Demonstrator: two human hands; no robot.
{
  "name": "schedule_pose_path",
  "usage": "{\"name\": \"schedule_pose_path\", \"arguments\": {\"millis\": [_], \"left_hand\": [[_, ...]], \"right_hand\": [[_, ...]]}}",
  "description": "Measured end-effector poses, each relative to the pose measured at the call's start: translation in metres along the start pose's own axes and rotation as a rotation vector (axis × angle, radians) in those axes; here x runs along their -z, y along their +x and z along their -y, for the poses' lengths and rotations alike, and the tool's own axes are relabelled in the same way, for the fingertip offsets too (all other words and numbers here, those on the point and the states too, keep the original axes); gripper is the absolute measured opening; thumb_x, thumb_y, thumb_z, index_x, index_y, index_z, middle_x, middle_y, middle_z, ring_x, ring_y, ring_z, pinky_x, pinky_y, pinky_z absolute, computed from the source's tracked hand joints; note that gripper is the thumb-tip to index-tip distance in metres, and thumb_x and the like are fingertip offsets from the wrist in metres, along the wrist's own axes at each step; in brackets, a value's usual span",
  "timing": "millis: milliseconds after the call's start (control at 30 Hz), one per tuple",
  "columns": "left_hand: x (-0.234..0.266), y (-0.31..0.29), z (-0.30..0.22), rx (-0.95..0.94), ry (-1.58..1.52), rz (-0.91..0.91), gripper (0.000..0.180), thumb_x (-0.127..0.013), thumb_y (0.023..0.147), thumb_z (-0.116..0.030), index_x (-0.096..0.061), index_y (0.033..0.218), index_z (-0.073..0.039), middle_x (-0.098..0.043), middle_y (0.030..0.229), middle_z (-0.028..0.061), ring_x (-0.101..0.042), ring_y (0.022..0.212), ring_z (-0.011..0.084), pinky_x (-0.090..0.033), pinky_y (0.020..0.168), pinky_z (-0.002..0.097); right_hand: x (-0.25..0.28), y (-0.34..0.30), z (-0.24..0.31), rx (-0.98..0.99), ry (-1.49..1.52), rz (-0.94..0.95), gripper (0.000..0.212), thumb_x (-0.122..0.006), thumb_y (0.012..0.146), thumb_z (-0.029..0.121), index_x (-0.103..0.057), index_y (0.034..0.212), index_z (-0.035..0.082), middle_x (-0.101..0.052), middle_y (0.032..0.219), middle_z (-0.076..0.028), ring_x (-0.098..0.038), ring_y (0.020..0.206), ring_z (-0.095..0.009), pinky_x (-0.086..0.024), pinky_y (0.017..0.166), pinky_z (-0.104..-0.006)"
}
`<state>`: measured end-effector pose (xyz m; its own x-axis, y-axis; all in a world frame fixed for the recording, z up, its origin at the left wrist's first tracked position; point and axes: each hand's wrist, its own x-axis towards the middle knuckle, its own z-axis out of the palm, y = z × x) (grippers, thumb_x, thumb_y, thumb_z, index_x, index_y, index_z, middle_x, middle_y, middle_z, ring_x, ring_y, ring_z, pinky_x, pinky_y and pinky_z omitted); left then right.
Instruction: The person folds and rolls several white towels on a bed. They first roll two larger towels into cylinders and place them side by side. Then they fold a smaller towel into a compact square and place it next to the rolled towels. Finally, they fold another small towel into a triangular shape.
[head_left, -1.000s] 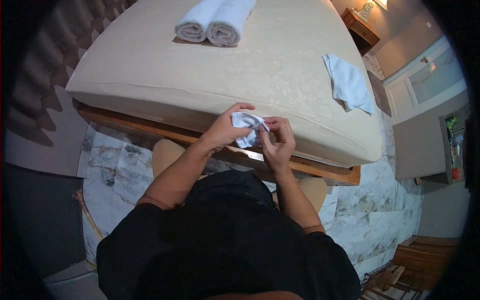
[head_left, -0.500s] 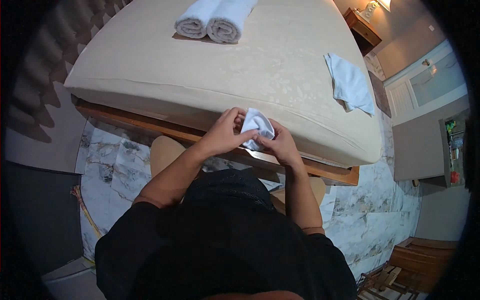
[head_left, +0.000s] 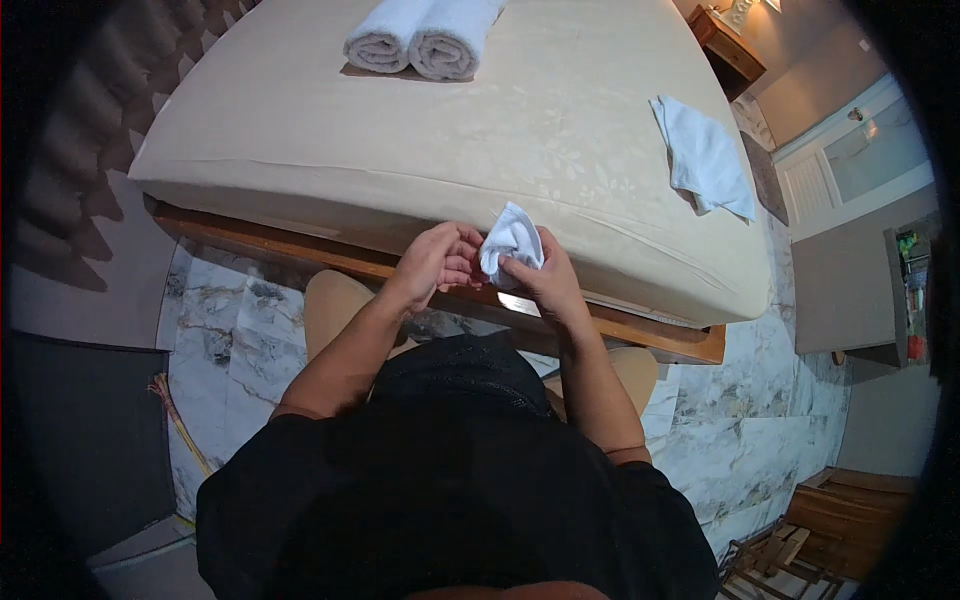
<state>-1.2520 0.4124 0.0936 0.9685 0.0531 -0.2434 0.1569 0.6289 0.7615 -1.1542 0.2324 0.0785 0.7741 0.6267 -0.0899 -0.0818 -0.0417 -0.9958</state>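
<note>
A small white cloth (head_left: pixel 512 238), folded to a pointed shape, is gripped in my right hand (head_left: pixel 548 285), thumb across its front. Just to its left, my left hand (head_left: pixel 438 265) has its fingers loosely curved and apart, and I see nothing held in it. Both hands are over the near edge of the bed (head_left: pixel 400 150), which has a cream fitted cover. On the bed's right part lies a loosely folded white cloth (head_left: pixel 700 158). Farther back, two rolled white towels (head_left: pixel 447 52) rest side by side.
A wooden bed frame (head_left: pixel 270 238) runs along the mattress's near side. Grey curtains (head_left: pixel 70 150) hang at the left. At the right are a wooden nightstand (head_left: pixel 727 45), a white door (head_left: pixel 850 150) and a grey cabinet (head_left: pixel 845 290). Wooden furniture (head_left: pixel 855 510) stands at the lower right.
My left hand has come off the small cloth and moved a little left, its fingers opening. The right hand keeps hold of the cloth, whose tip now points higher.
</note>
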Motion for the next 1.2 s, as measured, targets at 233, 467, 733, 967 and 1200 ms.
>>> {"name": "schedule_pose_path", "arguments": {"millis": [233, 467, 733, 967, 1200], "left_hand": [[0.005, -0.004, 0.021, -0.186, 0.356, -0.064, 0.025, -0.061, 0.091, -0.006, -0.056, 0.112, 0.007, -0.065, 0.095, 0.0116, -0.066, 0.081, 0.0161, -0.056, 0.069, 0.0266], [0.004, -0.005, 0.018, -0.053, 0.363, 0.005, 0.033, -0.066, 0.088, -0.012, -0.057, 0.117, 0.002, -0.065, 0.098, 0.0080, -0.063, 0.080, 0.0119, -0.051, 0.070, 0.0245], [0.008, 0.004, 0.023, 0.027, 0.258, 0.003, 0.016, -0.059, 0.090, -0.015, -0.061, 0.100, -0.002, -0.062, 0.083, 0.0027, -0.058, 0.070, 0.0088, -0.050, 0.066, 0.0230], [0.019, 0.007, 0.035, 0.067, 0.152, 0.086, 0.020, -0.052, 0.093, -0.015, -0.060, 0.109, -0.005, -0.063, 0.092, 0.0016, -0.057, 0.077, 0.0080, -0.046, 0.067, 0.0216], [0.020, 0.001, 0.042, 0.037, 0.102, 0.153, 0.029, -0.053, 0.091, -0.011, -0.058, 0.118, -0.004, -0.062, 0.097, 0.0009, -0.057, 0.081, 0.0072, -0.047, 0.071, 0.0216]], "right_hand": [[-0.006, -0.002, -0.006, -0.015, 0.142, -0.021, 0.049, -0.077, 0.076, 0.016, -0.052, 0.114, -0.001, -0.062, 0.099, -0.009, -0.060, 0.089, -0.015, -0.050, 0.078, -0.0293], [-0.003, -0.003, -0.002, -0.010, 0.083, 0.004, 0.046, -0.078, 0.076, 0.016, -0.053, 0.111, -0.001, -0.062, 0.098, -0.008, -0.060, 0.087, -0.013, -0.051, 0.075, -0.0278], [-0.003, -0.002, 0.002, -0.078, 0.084, 0.037, 0.044, -0.078, 0.076, 0.017, -0.055, 0.110, 0.001, -0.063, 0.092, -0.007, -0.060, 0.081, -0.013, -0.051, 0.070, -0.0270], [-0.005, 0.000, 0.005, -0.106, 0.127, 0.064, 0.042, -0.075, 0.073, 0.012, -0.055, 0.109, 0.002, -0.063, 0.093, -0.006, -0.059, 0.081, -0.012, -0.051, 0.071, -0.0276], [-0.002, 0.002, -0.005, -0.067, 0.109, 0.098, 0.038, -0.071, 0.069, 0.006, -0.056, 0.104, 0.003, -0.061, 0.090, -0.002, -0.057, 0.079, -0.011, -0.049, 0.071, -0.0267]]}}
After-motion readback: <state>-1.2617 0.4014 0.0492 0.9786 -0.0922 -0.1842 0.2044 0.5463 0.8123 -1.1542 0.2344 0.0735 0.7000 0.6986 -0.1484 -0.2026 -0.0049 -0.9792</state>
